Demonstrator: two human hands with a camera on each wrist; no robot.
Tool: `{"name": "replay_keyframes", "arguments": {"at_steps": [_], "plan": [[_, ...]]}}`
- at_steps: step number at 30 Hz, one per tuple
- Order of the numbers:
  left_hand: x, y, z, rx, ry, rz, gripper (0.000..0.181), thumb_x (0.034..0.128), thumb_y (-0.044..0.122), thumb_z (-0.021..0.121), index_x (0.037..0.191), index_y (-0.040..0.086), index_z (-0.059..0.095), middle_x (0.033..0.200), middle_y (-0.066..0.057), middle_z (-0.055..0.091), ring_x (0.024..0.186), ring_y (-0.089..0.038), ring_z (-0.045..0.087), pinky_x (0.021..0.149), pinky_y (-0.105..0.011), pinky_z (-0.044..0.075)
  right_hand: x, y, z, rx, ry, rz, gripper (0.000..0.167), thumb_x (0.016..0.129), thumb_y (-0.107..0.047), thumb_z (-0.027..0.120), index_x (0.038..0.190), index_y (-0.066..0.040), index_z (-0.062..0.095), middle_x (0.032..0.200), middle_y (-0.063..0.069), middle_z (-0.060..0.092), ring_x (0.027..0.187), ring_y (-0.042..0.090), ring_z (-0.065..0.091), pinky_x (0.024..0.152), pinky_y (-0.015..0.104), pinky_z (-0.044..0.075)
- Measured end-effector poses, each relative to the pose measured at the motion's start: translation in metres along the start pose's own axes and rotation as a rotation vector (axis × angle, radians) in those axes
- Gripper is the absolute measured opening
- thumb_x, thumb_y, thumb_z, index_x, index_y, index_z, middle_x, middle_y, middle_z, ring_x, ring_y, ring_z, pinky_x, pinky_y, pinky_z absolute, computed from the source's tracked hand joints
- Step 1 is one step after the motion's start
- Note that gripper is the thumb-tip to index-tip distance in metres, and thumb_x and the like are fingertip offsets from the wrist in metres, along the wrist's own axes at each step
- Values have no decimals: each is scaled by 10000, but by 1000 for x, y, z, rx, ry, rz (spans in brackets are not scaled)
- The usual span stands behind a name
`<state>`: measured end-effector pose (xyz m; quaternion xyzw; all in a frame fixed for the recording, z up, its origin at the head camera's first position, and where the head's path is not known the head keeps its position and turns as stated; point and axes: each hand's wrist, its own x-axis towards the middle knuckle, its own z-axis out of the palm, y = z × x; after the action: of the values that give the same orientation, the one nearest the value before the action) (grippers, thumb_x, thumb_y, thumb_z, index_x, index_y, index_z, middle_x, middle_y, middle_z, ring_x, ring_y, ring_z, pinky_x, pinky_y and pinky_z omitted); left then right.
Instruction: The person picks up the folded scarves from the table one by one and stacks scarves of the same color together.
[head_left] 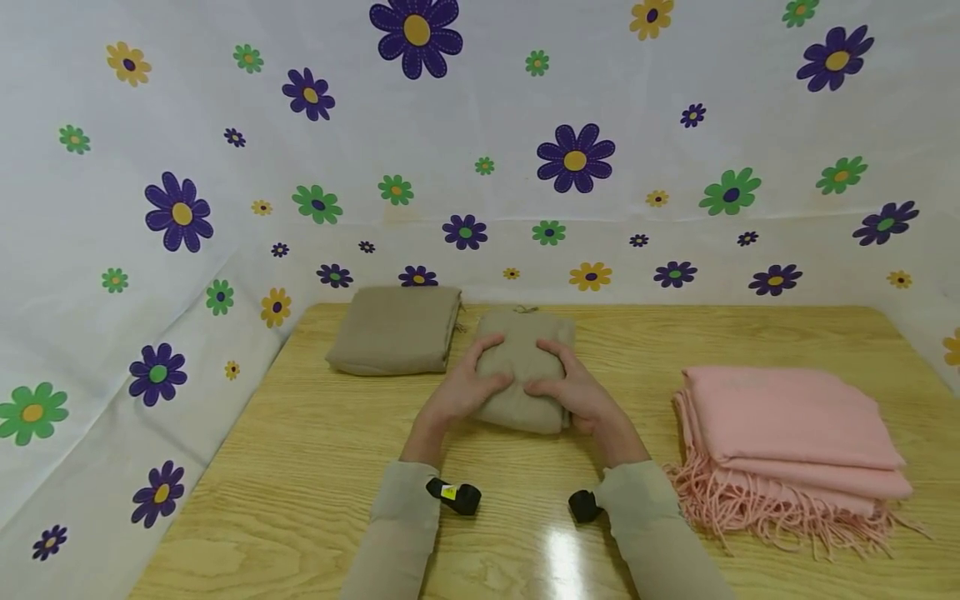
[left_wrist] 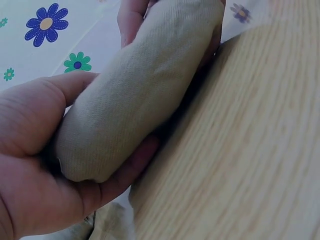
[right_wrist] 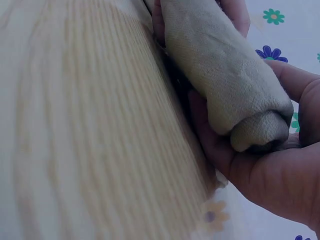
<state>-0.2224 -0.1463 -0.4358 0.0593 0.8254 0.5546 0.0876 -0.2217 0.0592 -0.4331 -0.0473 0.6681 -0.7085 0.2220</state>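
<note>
A folded beige cloth (head_left: 517,408) lies between both hands on the wooden table in the head view. The left hand (head_left: 465,385) grips its left side, thumb on top and fingers beneath. On the right side the right hand (head_left: 581,392) holds it the same way. In the left wrist view the cloth's rounded edge (left_wrist: 125,100) rests in the left hand (left_wrist: 45,165), with fingertips under it. The right wrist view has the cloth's rolled end (right_wrist: 235,85) in the right hand (right_wrist: 270,175), some fingers passing below it.
Another folded beige cloth (head_left: 397,329) lies at the back left of the table (head_left: 300,475), close beside the held one. Folded pink cloth with fringe (head_left: 795,425) sits at the right. A white flowered sheet (head_left: 480,117) hangs behind and at the sides.
</note>
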Motion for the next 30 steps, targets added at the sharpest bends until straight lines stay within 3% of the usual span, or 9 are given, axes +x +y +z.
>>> {"name": "replay_keyframes", "arguments": {"at_steps": [11, 19, 30], "plan": [[-4, 6, -1, 2, 31, -2, 561, 959, 296, 663, 1471, 251, 437, 1538, -141, 349, 1348, -341, 389, 1101, -525, 315, -6, -5, -3, -53, -17, -17, 787, 900, -66, 679, 1558, -168, 262, 1587, 178, 151, 1331, 386, 330, 975, 434, 413], [-7, 13, -1, -27, 12, 14, 557, 964, 259, 657, 1473, 219, 434, 1544, -147, 337, 1353, -334, 378, 1104, -521, 311, -11, -9, -6, -97, -14, -31, 768, 907, -108, 682, 1556, -174, 277, 1580, 178, 166, 1329, 384, 339, 977, 437, 417], [-10, 19, -3, -22, 18, 52, 569, 953, 257, 675, 1468, 192, 442, 1531, -144, 353, 1356, -323, 372, 1117, -510, 300, -19, -17, -4, -81, -19, -45, 769, 908, -79, 669, 1556, -153, 261, 1547, 208, 211, 1286, 372, 392, 953, 399, 434]]}}
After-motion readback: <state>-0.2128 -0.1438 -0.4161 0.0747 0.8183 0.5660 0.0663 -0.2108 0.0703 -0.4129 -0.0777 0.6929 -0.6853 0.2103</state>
